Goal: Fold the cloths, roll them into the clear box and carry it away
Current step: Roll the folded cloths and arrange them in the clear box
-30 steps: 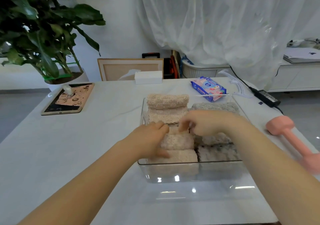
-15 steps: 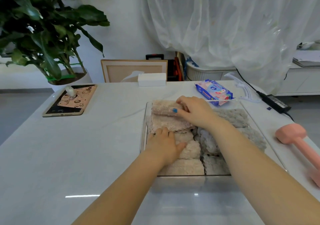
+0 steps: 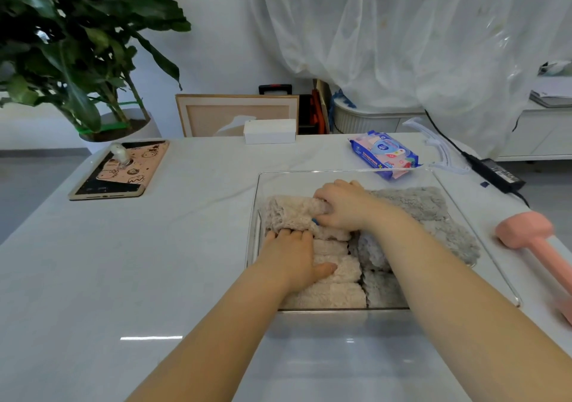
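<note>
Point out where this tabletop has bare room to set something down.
Bare: the stretch left of the clear box, nearer than the tablet; the near strip before the box, under both forearms. Crowded: right of it, with wipes pack, power adapter, pink dumbbell.

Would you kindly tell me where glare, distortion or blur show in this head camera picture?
Head view: soft, even light; a bright glare streak on the glossy table near the left forearm; faint reflections in the clear box wall; wide-angle distortion stretches the forearms and the pink dumbbell toward the borders; right hand gripping the beige cloth roll looks sharp.
</note>
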Motion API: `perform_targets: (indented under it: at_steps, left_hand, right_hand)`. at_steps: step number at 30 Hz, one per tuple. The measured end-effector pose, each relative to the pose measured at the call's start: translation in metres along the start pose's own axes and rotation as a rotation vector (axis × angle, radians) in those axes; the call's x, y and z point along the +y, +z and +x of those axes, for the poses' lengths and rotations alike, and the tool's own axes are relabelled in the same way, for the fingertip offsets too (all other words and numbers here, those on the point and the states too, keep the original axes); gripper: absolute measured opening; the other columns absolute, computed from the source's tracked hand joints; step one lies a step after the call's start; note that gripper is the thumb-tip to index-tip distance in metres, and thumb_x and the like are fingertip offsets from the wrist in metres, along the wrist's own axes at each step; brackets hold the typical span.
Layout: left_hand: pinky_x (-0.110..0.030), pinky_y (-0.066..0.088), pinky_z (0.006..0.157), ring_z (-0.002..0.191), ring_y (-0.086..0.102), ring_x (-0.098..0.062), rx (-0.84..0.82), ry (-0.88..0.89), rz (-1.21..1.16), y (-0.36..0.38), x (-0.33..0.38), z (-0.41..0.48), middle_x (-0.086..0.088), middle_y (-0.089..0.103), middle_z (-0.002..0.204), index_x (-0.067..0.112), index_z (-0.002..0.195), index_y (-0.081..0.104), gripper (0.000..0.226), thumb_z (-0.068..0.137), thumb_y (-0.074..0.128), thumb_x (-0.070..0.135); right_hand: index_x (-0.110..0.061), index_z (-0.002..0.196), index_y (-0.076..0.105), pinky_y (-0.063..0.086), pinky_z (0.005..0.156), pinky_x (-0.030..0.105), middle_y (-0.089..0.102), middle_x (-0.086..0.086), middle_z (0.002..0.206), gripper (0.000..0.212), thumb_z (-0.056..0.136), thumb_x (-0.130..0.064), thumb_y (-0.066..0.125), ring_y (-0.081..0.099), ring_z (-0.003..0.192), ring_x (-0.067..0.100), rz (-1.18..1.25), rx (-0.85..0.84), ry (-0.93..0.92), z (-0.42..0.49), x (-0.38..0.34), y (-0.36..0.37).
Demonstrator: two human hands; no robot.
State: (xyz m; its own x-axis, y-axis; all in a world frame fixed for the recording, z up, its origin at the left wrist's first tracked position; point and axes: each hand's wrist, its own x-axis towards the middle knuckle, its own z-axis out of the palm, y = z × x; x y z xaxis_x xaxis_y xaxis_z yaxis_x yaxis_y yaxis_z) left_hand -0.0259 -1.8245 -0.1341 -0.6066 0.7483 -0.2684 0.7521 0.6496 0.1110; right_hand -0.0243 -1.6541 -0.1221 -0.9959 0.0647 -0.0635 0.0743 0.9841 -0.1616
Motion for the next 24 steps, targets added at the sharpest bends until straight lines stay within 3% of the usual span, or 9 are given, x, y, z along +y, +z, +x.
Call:
perform_targets:
  at_steps: [4, 7, 9, 11, 13, 16, 18, 20, 24]
  left_hand:
    - [-0.045, 0.026, 0.109, 0.131, 0.030, -0.026, 0.035, 0.088, 0.017, -0.003, 0.000, -0.004, -0.005, 0.038, 0.141, 0.021, 0.141, 0.038, 0.064, 0.091, 0.040, 0.061]
    - [-0.046, 0.029, 0.107, 0.129, 0.036, -0.028, 0.007, 0.111, -0.011, -0.006, -0.002, -0.006, -0.005, 0.042, 0.138, 0.025, 0.139, 0.039, 0.060, 0.090, 0.041, 0.060]
    - [-0.043, 0.033, 0.102, 0.121, 0.048, -0.027, -0.052, 0.127, -0.012, -0.009, -0.003, -0.008, -0.004, 0.053, 0.129, 0.025, 0.133, 0.043, 0.053, 0.092, 0.040, 0.059]
    - [-0.040, 0.037, 0.095, 0.110, 0.054, -0.026, -0.078, 0.162, 0.001, -0.012, -0.003, -0.008, -0.003, 0.060, 0.117, 0.024, 0.128, 0.046, 0.047, 0.094, 0.041, 0.055]
    - [-0.039, 0.037, 0.093, 0.110, 0.055, -0.025, -0.077, 0.195, 0.009, -0.015, -0.001, -0.009, -0.002, 0.060, 0.117, 0.024, 0.129, 0.047, 0.045, 0.095, 0.042, 0.052]
    - [-0.042, 0.031, 0.099, 0.121, 0.047, -0.024, -0.060, 0.218, 0.064, -0.011, 0.002, -0.010, -0.002, 0.051, 0.133, 0.025, 0.132, 0.044, 0.046, 0.096, 0.040, 0.052]
    - [-0.045, 0.027, 0.103, 0.129, 0.036, -0.026, -0.029, 0.190, 0.071, -0.007, 0.003, -0.010, -0.004, 0.039, 0.141, 0.027, 0.135, 0.040, 0.050, 0.094, 0.039, 0.055]
    - [-0.046, 0.026, 0.106, 0.130, 0.027, -0.029, 0.003, 0.115, 0.058, -0.006, 0.000, -0.010, -0.007, 0.030, 0.142, 0.032, 0.137, 0.036, 0.057, 0.090, 0.042, 0.062]
    - [-0.045, 0.029, 0.105, 0.132, 0.033, -0.026, -0.023, -0.070, 0.094, -0.009, -0.003, -0.008, -0.004, 0.036, 0.144, 0.024, 0.141, 0.031, 0.088, 0.075, 0.046, 0.080]
  right_hand:
    - [-0.011, 0.101, 0.054, 0.045, 0.078, 0.038, 0.051, 0.002, 0.098, 0.022, 0.085, -0.026, 0.062, 0.054, 0.093, 0.024, 0.298, 0.197, -0.015, -0.001, 0.002, -0.009]
    - [-0.015, 0.100, 0.054, 0.040, 0.073, 0.032, 0.056, -0.004, 0.094, 0.019, 0.088, -0.029, 0.061, 0.053, 0.087, 0.015, 0.667, 0.020, 0.053, -0.004, 0.003, -0.017]
    - [-0.020, 0.094, 0.052, 0.038, 0.072, 0.031, 0.052, -0.007, 0.092, 0.021, 0.084, -0.034, 0.065, 0.050, 0.088, 0.015, 0.470, -0.171, 0.020, -0.003, 0.002, -0.011]
    - [-0.027, 0.092, 0.046, 0.041, 0.075, 0.032, 0.052, -0.005, 0.096, 0.026, 0.080, -0.033, 0.068, 0.050, 0.091, 0.018, 0.235, -0.254, 0.002, 0.000, -0.002, 0.002]
    - [-0.029, 0.092, 0.043, 0.043, 0.074, 0.034, 0.056, 0.002, 0.096, 0.026, 0.078, -0.028, 0.065, 0.054, 0.092, 0.025, 0.107, -0.206, -0.012, 0.003, -0.010, 0.011]
    - [-0.022, 0.099, 0.042, 0.034, 0.071, 0.035, 0.061, 0.007, 0.096, 0.024, 0.080, -0.015, 0.055, 0.056, 0.092, 0.030, -0.168, 0.029, -0.117, 0.004, -0.016, 0.015]
    - [-0.018, 0.105, 0.043, 0.032, 0.069, 0.034, 0.063, 0.006, 0.099, 0.027, 0.081, -0.018, 0.056, 0.058, 0.093, 0.030, -0.187, 0.058, -0.123, 0.002, -0.013, 0.016]
    - [-0.019, 0.109, 0.043, 0.035, 0.067, 0.033, 0.062, 0.007, 0.103, 0.034, 0.082, -0.029, 0.060, 0.058, 0.095, 0.031, -0.106, -0.018, -0.065, 0.000, -0.011, 0.016]
    - [-0.026, 0.112, 0.043, 0.046, 0.078, 0.036, 0.058, 0.000, 0.109, 0.049, 0.074, -0.037, 0.072, 0.056, 0.098, 0.024, 0.109, -0.159, 0.010, -0.002, -0.005, 0.012]
